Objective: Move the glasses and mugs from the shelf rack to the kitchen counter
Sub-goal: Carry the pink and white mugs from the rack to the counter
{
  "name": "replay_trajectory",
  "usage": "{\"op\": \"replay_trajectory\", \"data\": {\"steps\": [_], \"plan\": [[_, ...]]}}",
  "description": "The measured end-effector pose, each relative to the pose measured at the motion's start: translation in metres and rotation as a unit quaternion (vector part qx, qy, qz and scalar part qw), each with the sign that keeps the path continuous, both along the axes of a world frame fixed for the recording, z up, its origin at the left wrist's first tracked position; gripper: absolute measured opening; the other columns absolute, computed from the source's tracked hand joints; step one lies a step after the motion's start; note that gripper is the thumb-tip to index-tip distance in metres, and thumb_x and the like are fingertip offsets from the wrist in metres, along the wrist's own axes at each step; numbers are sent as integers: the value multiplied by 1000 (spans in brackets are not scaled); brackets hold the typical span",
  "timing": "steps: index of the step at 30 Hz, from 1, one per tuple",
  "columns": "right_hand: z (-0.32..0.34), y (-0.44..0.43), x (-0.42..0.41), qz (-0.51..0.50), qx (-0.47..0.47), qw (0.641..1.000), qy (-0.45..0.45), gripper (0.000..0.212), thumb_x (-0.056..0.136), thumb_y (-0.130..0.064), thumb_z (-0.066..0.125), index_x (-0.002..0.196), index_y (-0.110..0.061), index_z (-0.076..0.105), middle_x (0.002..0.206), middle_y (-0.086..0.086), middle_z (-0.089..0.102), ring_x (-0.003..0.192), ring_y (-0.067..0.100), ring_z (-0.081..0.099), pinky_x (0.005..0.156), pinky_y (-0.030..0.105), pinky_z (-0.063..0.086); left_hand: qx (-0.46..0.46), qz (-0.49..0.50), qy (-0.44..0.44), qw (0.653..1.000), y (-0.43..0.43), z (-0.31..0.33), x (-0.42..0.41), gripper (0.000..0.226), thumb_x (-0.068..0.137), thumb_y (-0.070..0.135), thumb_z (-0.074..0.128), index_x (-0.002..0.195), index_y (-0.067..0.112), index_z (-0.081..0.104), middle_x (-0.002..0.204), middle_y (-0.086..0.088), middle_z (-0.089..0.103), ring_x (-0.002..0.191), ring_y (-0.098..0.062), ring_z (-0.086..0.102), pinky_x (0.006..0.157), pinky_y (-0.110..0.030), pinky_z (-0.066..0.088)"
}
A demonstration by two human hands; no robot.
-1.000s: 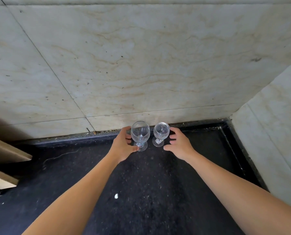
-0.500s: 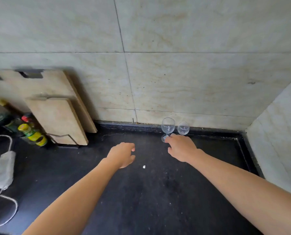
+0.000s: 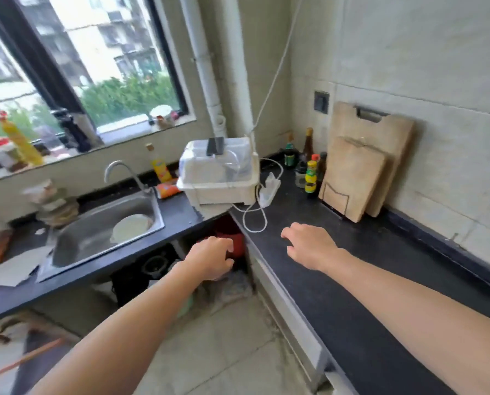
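Observation:
Both my hands are empty. My left hand [image 3: 209, 259] hangs over the gap below the counter corner, fingers loosely curled. My right hand [image 3: 309, 243] hovers above the black kitchen counter [image 3: 352, 295] with fingers relaxed and spread forward. No glasses, mugs or shelf rack are in view now. A white lidded dish box [image 3: 219, 172] stands on the counter corner ahead of my hands.
Two wooden cutting boards [image 3: 360, 169] lean on the right wall beside sauce bottles [image 3: 310, 172]. A white power strip and cord [image 3: 269, 189] lie near the box. A steel sink [image 3: 106, 226] with a plate sits left, under a window. A red pot [image 3: 233, 238] stands below the counter.
My view has swung left, away from the two glasses left standing on the counter by the wall. Both hands have come off the glasses and are now empty.

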State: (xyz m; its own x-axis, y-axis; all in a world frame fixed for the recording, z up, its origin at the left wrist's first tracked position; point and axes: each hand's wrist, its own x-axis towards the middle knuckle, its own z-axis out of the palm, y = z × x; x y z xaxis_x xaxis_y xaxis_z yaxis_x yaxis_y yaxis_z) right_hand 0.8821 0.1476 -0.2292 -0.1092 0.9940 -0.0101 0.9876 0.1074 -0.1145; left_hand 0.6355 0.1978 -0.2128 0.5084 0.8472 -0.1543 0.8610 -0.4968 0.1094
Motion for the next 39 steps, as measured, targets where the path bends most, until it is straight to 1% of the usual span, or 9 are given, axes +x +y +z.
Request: {"op": "replay_trajectory", "data": {"steps": [4,8,12,17,21,25,32,37,39], "plan": [[24,41,-143,124,41,991,0,37,92,-24,48,127,-18,54,119,8,59,108,31,59,76,39,45,25,117,-10,993,-18,18,-154,32,87,37,55,114,21,59,108,-4,67,101,-29,62,75,-36,49],[34,65,-289,220,57,974,-6,35,90,-25,50,124,-18,56,119,7,61,110,31,60,83,41,49,33,217,-10,976,-42,28,-299,34,86,37,57,116,23,60,110,-2,67,103,-26,61,81,-37,51],[43,84,-432,281,76,957,-2,36,90,-24,50,125,-20,57,124,5,61,112,30,60,85,39,48,50,292,-25,955,-57,37,-433,31,83,36,59,111,24,61,108,-2,68,101,-25,62,77,-34,48],[56,105,-589,347,86,934,5,33,92,-24,49,124,-16,56,121,8,61,112,32,59,86,40,47,60,373,-33,925,-60,51,-572,31,83,37,60,111,25,62,105,-2,70,97,-25,65,79,-37,53],[63,130,-685,386,89,918,9,33,91,-22,51,123,-16,58,120,8,63,110,30,60,86,40,48,60,419,-60,904,-52,51,-656,25,85,37,60,108,26,63,93,6,67,84,-16,61,63,-27,44],[58,173,-762,415,84,906,9,34,90,-23,51,123,-19,59,121,6,64,106,29,62,83,39,48,47,462,-83,882,-33,41,-723,22,83,37,61,102,26,64,96,1,68,87,-20,63,74,-35,54],[55,277,-902,466,75,882,7,37,90,-28,52,126,-19,56,118,6,63,103,31,63,81,39,49,65,524,-92,844,38,45,-836,28,84,35,61,109,21,63,101,-1,66,92,-22,61,83,-39,53],[90,350,-998,489,99,866,38,36,91,-28,53,126,-20,58,116,6,65,101,30,65,83,40,52,97,562,-109,814,94,81,-913,31,84,34,61,111,20,64,102,-3,67,90,-19,60,75,-31,48],[110,372,-1034,497,106,860,52,34,91,-27,54,124,-17,60,115,7,67,99,30,65,82,40,52,107,567,-114,809,109,96,-942,30,84,33,61,111,19,65,99,-2,67,89,-19,60,74,-32,50]]}}
